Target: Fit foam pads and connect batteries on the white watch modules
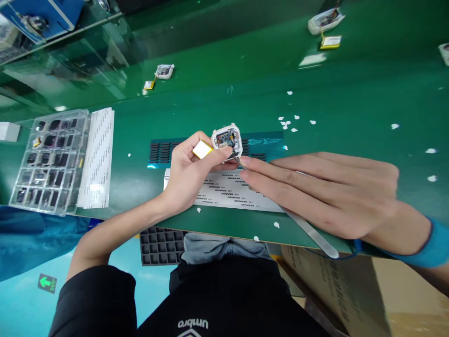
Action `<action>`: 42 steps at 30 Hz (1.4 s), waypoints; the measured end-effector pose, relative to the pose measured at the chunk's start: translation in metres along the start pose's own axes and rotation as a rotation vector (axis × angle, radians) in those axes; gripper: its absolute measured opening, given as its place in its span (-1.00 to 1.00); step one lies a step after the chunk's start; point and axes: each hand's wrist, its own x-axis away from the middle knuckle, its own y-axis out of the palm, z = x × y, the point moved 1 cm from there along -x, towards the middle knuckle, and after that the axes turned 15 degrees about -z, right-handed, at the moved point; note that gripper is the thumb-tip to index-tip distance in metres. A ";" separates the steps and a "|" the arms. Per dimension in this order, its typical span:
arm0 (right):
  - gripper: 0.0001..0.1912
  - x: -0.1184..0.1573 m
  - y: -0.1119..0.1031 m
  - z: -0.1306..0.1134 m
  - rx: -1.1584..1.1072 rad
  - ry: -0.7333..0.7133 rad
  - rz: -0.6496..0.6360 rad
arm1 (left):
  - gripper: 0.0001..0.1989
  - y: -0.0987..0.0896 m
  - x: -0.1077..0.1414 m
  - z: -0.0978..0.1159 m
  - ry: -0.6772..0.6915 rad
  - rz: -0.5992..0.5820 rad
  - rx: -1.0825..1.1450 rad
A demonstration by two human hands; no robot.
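Observation:
In my left hand (191, 171) is an opened white smartwatch case (227, 139) with its circuit board showing; the thumb presses on its lower edge. A small yellow-edged battery (202, 150) rests against the same hand's fingers, left of the case. My right hand (326, 192) is closed on metal tweezers (310, 231), whose tip reaches the lower part of the case beside my left thumb. What the tip touches is too small to make out. Under both hands lie a printed white backing sheet (228, 192) and a dark strip of small black pieces (161, 152).
A clear compartment tray (86, 140) of dark parts stands at left, beside stacked printed sheets (98, 159). Farther back lie opened cases (164, 71) (325, 21) with batteries (149, 85) (330, 42). Several white tabs (285, 124) are scattered at right. A blue wristband (426, 243) circles my right wrist.

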 end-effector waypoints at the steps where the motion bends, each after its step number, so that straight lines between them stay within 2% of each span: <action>1: -0.60 0.000 0.001 -0.001 0.006 -0.007 0.040 | -0.66 0.000 0.000 -0.001 0.010 -0.011 -0.006; 5: -0.61 -0.001 0.002 -0.001 -0.018 0.050 0.183 | -0.69 0.000 -0.001 -0.002 0.055 -0.051 -0.036; 8: -0.60 0.000 -0.004 0.000 -0.068 0.040 0.076 | -0.69 0.000 -0.003 -0.002 0.078 -0.062 -0.076; 10: -0.63 -0.001 -0.005 0.000 -0.070 0.030 0.060 | -0.68 0.000 -0.003 -0.002 0.092 -0.068 -0.095; 14: -0.71 -0.003 0.002 -0.002 -0.028 0.043 0.205 | -0.67 -0.001 -0.003 -0.003 0.122 -0.074 -0.085; 16: -0.71 -0.004 0.003 -0.002 -0.034 0.042 0.183 | -0.65 -0.001 -0.004 -0.004 0.123 -0.057 -0.088; 21: -0.62 0.000 -0.010 0.004 -0.116 0.035 0.010 | -0.64 -0.001 -0.006 -0.001 0.123 -0.064 -0.054; 25: -0.56 0.002 -0.015 0.006 -0.111 0.039 0.016 | -0.57 0.003 -0.005 0.001 0.107 -0.094 -0.027; 28: -0.52 0.001 -0.016 0.006 -0.127 0.069 0.048 | -0.52 -0.006 -0.013 0.009 0.112 -0.120 -0.160; 30: -0.55 -0.002 -0.018 0.006 -0.118 0.061 0.083 | -0.46 -0.030 -0.030 0.020 0.174 -0.066 -0.343; 31: -0.58 -0.004 -0.019 0.006 -0.105 0.053 0.099 | -0.42 -0.050 -0.041 0.028 0.210 -0.004 -0.467; 33: -0.64 -0.007 -0.021 0.007 -0.075 0.029 0.145 | -0.41 -0.100 -0.064 0.046 0.288 0.212 -0.773; 35: -0.67 -0.010 -0.022 0.008 -0.049 0.005 0.209 | -0.55 -0.155 -0.082 0.066 0.305 0.436 -1.082; 36: -0.69 -0.011 -0.022 0.009 -0.036 -0.004 0.239 | -0.65 -0.180 -0.089 0.074 0.243 0.524 -1.195; 38: -0.73 -0.012 -0.021 0.009 -0.008 -0.023 0.271 | -0.77 -0.220 -0.096 0.085 0.018 0.634 -1.321; 40: -0.74 -0.012 -0.020 0.009 0.018 -0.025 0.269 | -0.77 -0.242 -0.099 0.091 -0.180 0.683 -1.347; 42: -0.72 -0.011 -0.018 0.009 0.040 -0.027 0.273 | -0.72 -0.250 -0.102 0.091 -0.242 0.664 -1.345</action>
